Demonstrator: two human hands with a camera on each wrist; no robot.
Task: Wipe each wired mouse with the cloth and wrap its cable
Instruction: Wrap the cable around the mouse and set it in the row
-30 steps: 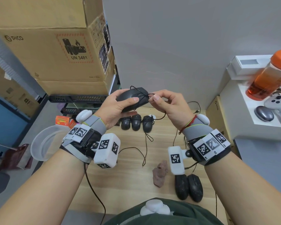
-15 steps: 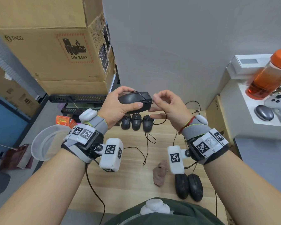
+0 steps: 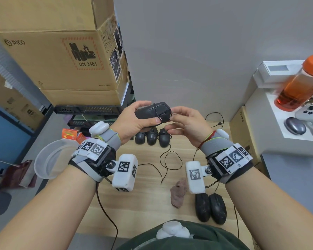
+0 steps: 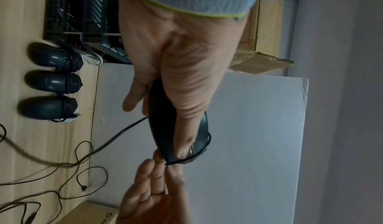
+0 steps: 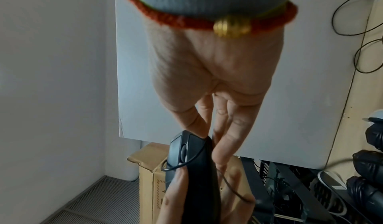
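Note:
My left hand (image 3: 143, 121) grips a black wired mouse (image 3: 150, 110) in the air over the far part of the wooden table (image 3: 143, 204). A turn of its thin black cable (image 3: 170, 156) crosses the mouse body, and the rest hangs to the table in loose loops. My right hand (image 3: 175, 120) pinches the cable right at the mouse's front end (image 4: 165, 162). Three mice with wrapped cables (image 3: 152, 138) sit in a row by the wall. Two more black mice (image 3: 210, 208) lie near me on the right, beside the brown cloth (image 3: 178, 193).
Stacked cardboard boxes (image 3: 61, 60) and black rack units (image 3: 87, 110) stand at the left back. A clear plastic bowl (image 3: 51, 159) sits off the table's left edge. On the white shelf (image 3: 278, 141) to the right are an orange bottle (image 3: 300, 87), a silver mouse and a white controller.
My left hand has turned the mouse while my right hand led the cable around its front end. The loose cable on the table has shifted a little.

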